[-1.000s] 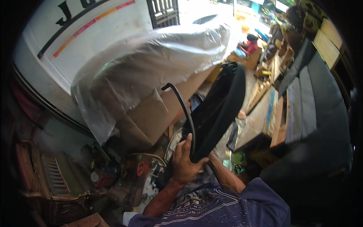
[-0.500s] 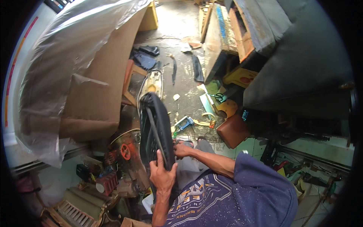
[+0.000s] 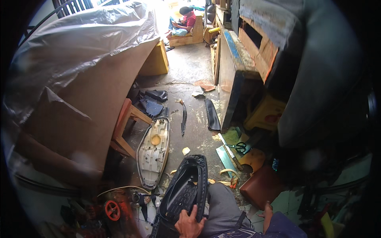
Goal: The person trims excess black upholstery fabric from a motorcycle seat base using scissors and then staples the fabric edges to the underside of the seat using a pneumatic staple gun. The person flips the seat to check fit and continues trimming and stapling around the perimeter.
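A black motorcycle seat (image 3: 180,200) rests tilted in front of me, its hollow ribbed underside facing up. My left hand (image 3: 189,224) grips its right rim near the lower end, index finger stretched along it. My right hand (image 3: 268,214) is off to the right, beside a brown padded block (image 3: 262,187), its fingers apart and nothing visible in them. My knee (image 3: 222,198) in grey trousers lies against the seat's right side. Ahead on the floor, left of the seat's tip, is another seat base (image 3: 154,152), pale and dark-edged, underside up.
Black material scraps (image 3: 212,114), scissors (image 3: 239,147) and green sheet pieces (image 3: 227,158) litter the floor. A wooden stool (image 3: 126,127) stands left, beside a plastic-covered brown bulk (image 3: 75,103). Boards (image 3: 238,75) line the right. Far ahead sits another person (image 3: 184,23). A red handwheel (image 3: 112,210) is lower left.
My right hand has left the seat and moved right to the brown block. The seat has tipped, showing more of its underside. My view has lifted toward the far end.
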The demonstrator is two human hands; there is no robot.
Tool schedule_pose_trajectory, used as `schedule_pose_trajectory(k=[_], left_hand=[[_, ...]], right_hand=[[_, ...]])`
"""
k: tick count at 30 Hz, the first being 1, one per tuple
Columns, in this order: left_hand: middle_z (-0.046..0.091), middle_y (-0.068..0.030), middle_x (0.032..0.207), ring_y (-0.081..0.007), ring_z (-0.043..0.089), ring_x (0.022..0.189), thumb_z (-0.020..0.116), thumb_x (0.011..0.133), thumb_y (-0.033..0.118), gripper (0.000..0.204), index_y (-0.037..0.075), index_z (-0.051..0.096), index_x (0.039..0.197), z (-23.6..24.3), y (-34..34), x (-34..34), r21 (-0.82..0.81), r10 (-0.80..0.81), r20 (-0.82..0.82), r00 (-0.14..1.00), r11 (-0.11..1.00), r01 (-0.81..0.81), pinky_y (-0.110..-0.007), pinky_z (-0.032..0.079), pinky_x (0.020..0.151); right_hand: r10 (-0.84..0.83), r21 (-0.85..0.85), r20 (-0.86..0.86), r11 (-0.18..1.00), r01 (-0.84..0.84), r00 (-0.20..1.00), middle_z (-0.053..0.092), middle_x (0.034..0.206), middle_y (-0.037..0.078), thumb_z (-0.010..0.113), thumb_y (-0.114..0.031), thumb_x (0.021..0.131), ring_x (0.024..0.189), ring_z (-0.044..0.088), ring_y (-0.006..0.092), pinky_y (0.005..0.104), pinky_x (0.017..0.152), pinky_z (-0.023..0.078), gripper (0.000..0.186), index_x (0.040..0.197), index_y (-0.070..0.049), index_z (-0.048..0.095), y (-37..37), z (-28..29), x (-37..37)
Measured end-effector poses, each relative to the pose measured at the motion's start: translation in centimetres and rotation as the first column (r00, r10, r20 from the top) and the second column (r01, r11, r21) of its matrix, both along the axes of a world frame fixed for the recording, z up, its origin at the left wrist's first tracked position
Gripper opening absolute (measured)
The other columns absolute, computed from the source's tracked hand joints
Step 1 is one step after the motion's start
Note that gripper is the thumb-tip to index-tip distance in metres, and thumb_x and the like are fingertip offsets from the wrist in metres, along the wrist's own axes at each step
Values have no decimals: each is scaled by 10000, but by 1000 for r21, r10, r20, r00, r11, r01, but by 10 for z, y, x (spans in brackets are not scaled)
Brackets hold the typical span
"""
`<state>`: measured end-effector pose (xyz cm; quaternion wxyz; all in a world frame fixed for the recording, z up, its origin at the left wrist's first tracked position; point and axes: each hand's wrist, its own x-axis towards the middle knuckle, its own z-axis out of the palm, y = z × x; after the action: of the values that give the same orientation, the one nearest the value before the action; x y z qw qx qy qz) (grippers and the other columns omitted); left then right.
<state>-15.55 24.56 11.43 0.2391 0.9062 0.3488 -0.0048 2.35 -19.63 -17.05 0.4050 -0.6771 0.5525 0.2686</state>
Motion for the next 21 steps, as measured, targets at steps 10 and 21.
schedule_pose_trajectory(k=[10, 21], left_hand=[[545, -137, 1027, -348, 642, 922, 896, 721, 366, 772, 157, 650, 1423, -159, -14, -11, 196, -380, -125, 916, 896, 398, -483, 533, 629], [582, -177, 1078, -401, 677, 923, 906, 749, 316, 748, 145, 628, 1422, -150, 4, -9, 204, -490, -141, 860, 836, 510, -505, 570, 726]], right_hand=[[-279, 3, 493, 948, 319, 824, 396, 1653, 195, 711, -787, 839, 1452, 451, 458, 720, 1088, 424, 1137, 1633, -50, 367, -27, -159, -28], [-716, 701, 697, 692, 174, 36, 651, 1397, 97, 675, -584, 978, 1195, 624, 231, 359, 924, 537, 714, 1470, -73, 592, -52, 8, 7]])
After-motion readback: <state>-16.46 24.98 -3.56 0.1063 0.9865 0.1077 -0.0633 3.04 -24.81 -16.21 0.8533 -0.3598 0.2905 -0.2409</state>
